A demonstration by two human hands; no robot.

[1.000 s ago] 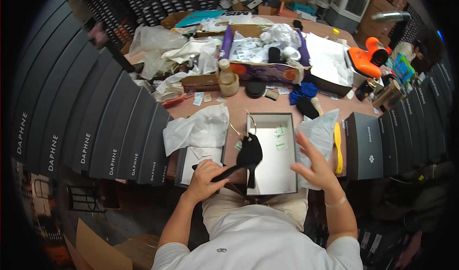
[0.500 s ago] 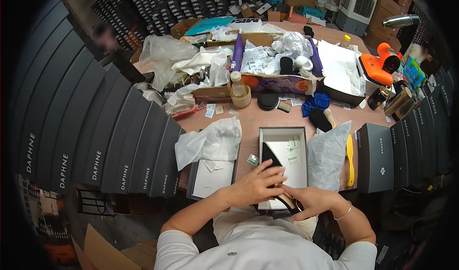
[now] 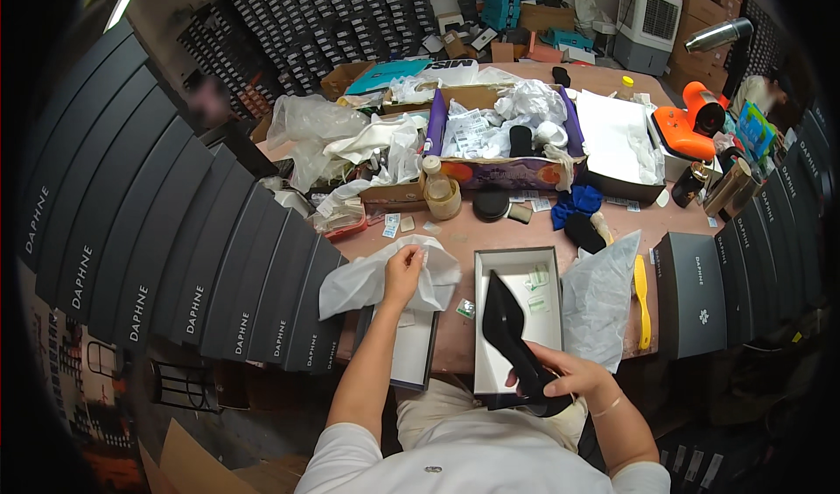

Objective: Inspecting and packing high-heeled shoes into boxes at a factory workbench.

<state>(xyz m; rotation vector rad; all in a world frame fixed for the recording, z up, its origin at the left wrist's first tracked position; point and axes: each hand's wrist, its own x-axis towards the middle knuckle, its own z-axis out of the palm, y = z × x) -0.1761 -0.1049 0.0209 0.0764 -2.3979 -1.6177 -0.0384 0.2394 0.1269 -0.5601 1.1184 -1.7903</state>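
Observation:
My right hand (image 3: 569, 375) is closed around the heel end of a black pointed shoe (image 3: 505, 315). The shoe's toe points away from me, over an open grey shoe box with a white inside (image 3: 543, 332). Small clear-and-green packets (image 3: 538, 289) lie in that box. To the left, my left hand (image 3: 402, 277) pinches a sheet of white tissue paper (image 3: 360, 281). The sheet hangs over the far part of a shallow grey box lid (image 3: 413, 347), hiding it.
Stacks of dark grey shoe boxes stand left (image 3: 188, 258) and right (image 3: 691, 293). A yellow brush (image 3: 643, 301) lies beside a crumpled translucent bag (image 3: 598, 288). Behind are a glue bottle (image 3: 441, 192), a purple carton of paper (image 3: 499, 172) and an orange device (image 3: 681, 133).
My left hand has left the shoe, moved left and away from me, and taken hold of the tissue paper, lifting it. The shoe stays in my right hand, now more fully in view.

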